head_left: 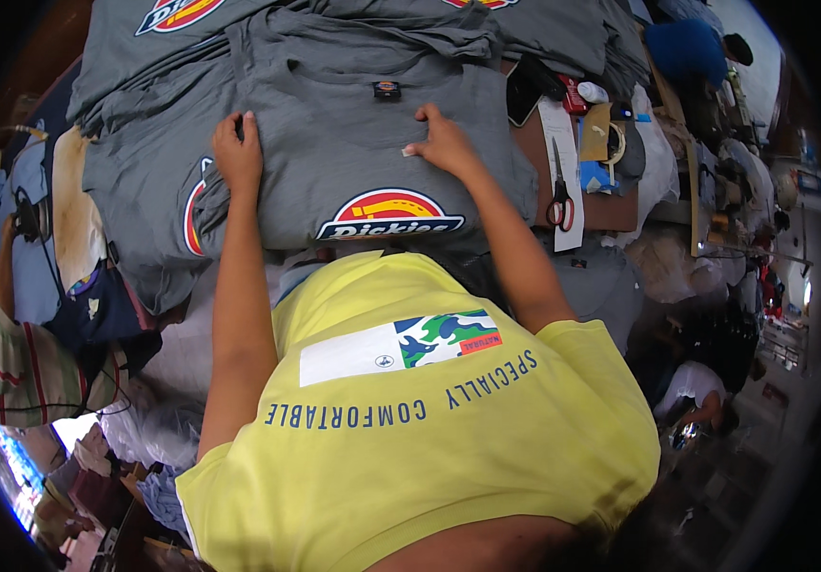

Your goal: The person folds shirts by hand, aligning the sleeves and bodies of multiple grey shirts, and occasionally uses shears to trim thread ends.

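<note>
A grey T-shirt [334, 143] lies spread in front of me, its neckline and dark label at the far side. A red, yellow and navy printed patch marks its near part. On the shirt's left side rests my left hand [237, 157], fingers loosely bent against the cloth and the thumb a little apart. My right hand [445, 143] is over the right side, below the label, with thumb and forefinger spread. A small pale patch shows at that thumb's tip; I cannot tell what it is. The other right fingers are partly hidden.
More grey T-shirts [153, 71] are heaped behind and left. To the right lie scissors [559, 195] on a white paper strip [563, 143], a dark phone [523, 92] and a tape roll [617, 143]. Other people work at left, far right and lower right.
</note>
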Demonstrator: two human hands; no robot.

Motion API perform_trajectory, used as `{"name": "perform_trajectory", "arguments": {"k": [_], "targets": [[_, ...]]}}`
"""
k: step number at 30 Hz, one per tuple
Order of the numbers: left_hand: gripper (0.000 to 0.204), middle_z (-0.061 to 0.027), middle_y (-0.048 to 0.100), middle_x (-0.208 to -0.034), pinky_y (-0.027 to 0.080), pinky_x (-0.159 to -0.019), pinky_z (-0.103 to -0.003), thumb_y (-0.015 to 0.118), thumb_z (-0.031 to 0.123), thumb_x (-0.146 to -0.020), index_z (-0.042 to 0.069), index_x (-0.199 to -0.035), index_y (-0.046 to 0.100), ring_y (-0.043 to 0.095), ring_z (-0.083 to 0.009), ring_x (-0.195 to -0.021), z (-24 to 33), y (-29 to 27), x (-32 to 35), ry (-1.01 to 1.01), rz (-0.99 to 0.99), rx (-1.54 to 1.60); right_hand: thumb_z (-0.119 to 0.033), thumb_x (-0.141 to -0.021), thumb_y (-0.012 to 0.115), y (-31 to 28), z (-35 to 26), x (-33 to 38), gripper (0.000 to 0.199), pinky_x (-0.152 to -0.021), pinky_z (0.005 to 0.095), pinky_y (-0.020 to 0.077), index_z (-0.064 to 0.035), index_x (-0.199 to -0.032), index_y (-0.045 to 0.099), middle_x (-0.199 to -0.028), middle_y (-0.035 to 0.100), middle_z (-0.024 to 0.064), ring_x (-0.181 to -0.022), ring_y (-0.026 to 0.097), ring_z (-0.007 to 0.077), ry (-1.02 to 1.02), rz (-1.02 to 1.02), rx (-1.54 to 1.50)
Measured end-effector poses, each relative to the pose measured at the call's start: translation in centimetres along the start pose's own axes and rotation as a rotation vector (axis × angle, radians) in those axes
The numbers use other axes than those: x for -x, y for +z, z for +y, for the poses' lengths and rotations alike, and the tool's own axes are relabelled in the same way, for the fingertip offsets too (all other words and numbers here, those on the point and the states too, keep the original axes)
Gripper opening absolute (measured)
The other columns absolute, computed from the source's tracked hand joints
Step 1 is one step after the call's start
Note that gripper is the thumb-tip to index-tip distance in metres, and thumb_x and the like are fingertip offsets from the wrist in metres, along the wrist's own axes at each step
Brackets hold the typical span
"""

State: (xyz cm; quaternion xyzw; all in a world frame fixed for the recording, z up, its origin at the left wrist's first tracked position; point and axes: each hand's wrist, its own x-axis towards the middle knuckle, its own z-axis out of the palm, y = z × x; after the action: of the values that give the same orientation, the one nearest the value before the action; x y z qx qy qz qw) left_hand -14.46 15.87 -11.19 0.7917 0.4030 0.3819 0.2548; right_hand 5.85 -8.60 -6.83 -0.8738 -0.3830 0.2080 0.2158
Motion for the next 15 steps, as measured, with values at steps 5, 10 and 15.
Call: {"name": "perform_trajectory", "arguments": {"k": [5,10,15], "targets": [[0.03,-0.0127,0.053,-0.097,0.04,-0.078,-0.031,0.057,0.019,-0.081,0.002,-0.106,0.052,0.05,-0.0255,-0.093,2.8,-4.3,1.6,-0.123,0.083,0.325,-0.012,-0.073,0.067,-1.9,4.7,2.9,0.033,-0.06,0.0186,0.0395,-0.0062,-0.102,0.051,-0.073,0.051,-0.0013,-0.067,0.047,0.0053,-0.087,0.014,-0.849],[0.017,-0.0117,0.05,-0.086,0.039,-0.072,-0.031,0.055,0.008,-0.079,0.001,-0.094,0.051,0.049,-0.0249,-0.081,1.1,-11.5,9.1,0.165,0.048,-0.123,-0.012,-0.076,0.065,-7.3,12.3,13.9,0.025,-0.055,0.0208,0.0411,-0.002,-0.095,0.053,-0.078,0.056,0.0031,-0.064,0.051,0.0066,0.31,-0.419,-0.786],[0.021,-0.0106,0.047,-0.089,0.039,-0.07,-0.03,0.059,0.011,-0.077,0.0,-0.092,0.049,0.047,-0.0226,-0.077,-1.6,-13.0,17.4,0.024,-0.191,-0.108,-0.011,-0.072,0.067,-3.7,16.7,19.4,0.035,-0.066,0.0241,0.0441,0.0002,-0.101,0.049,-0.09,0.057,0.008,-0.076,0.055,0.0118,0.601,-0.172,-0.681]]}}
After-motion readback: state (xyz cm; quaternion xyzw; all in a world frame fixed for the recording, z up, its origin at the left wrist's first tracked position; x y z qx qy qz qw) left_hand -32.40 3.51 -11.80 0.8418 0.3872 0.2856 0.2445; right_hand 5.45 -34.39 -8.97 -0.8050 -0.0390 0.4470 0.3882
